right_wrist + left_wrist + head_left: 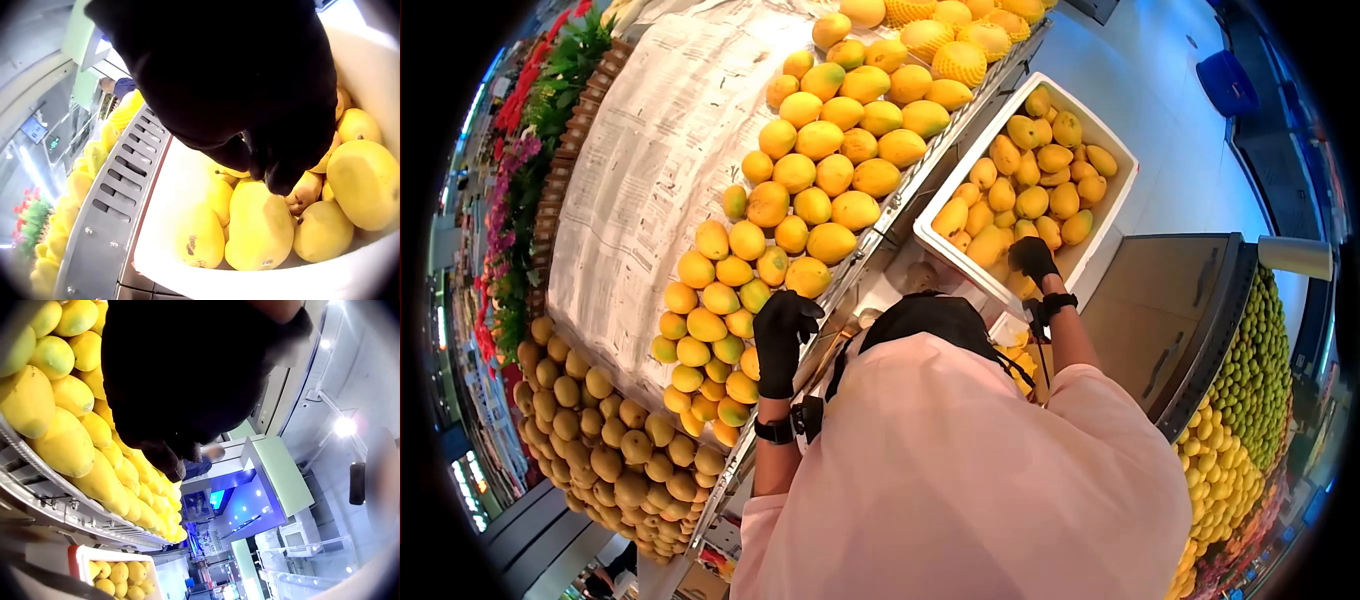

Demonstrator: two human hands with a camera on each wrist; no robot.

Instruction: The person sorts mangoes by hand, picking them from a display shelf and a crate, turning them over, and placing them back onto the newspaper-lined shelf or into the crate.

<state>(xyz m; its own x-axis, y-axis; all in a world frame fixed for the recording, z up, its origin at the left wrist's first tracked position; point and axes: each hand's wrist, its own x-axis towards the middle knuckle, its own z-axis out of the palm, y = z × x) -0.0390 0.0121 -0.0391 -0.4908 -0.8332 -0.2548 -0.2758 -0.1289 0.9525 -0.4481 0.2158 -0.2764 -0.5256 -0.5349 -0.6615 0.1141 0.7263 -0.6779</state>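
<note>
My left hand (783, 335), in a black glove, hovers at the front edge of a sloped display of yellow mangoes (745, 240). Its fingers are loosely bent, and nothing shows in them in the left wrist view. My right hand (1033, 260), gloved too, reaches down into a white foam box (925, 228) partly filled with mangoes (1032, 203). Seen from the right wrist, its fingertips (281, 181) point down right at the top of a large yellow mango (261, 219). The palm side of this hand is hidden.
Newspaper (635, 180) covers the display behind the mango rows. Brown round fruit (615, 440) is piled at the near left, and net-wrapped fruit (960, 62) lies at the far end. A metal rail (890, 205) runs between display and box. A cardboard-coloured cabinet (1150, 310) stands right.
</note>
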